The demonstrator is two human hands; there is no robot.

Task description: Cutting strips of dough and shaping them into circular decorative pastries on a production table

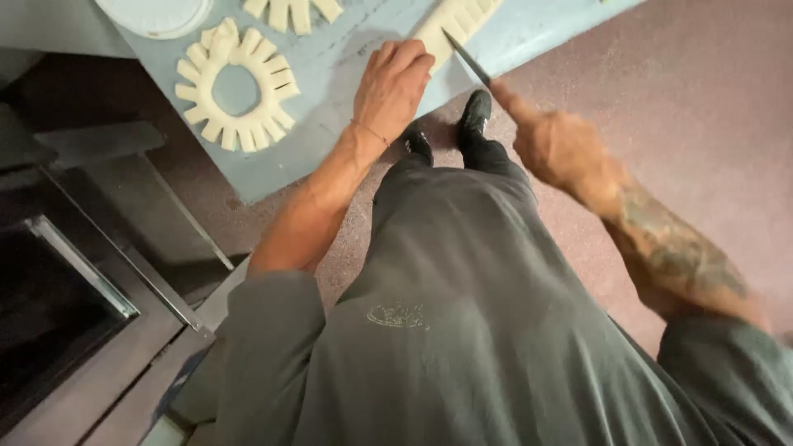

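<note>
Head view: looking down past a grey shirt, the left hand (pixel 395 83) lies flat on a pale dough strip (pixel 457 23) near the front edge of the light blue worktop (pixel 330 132), its fingers pressed together and bearing down on the strip's near end. The right hand (pixel 555 147) is closed around the handle of a knife (pixel 467 56), forefinger stretched along it, with the blade tip resting on the strip just beside the left hand's fingertips. The strip already shows a row of crosswise cuts running toward the far edge of the worktop, so the notching looks well advanced, with the end under the left hand seemingly the part not yet cut. Toward the left side of the worktop lies a finished notched dough ring (pixel 237 84), closed into a circle; part of another notched piece (pixel 293 12) shows at the far edge, and a white plate (pixel 154 15) sits at the far left corner.
</note>
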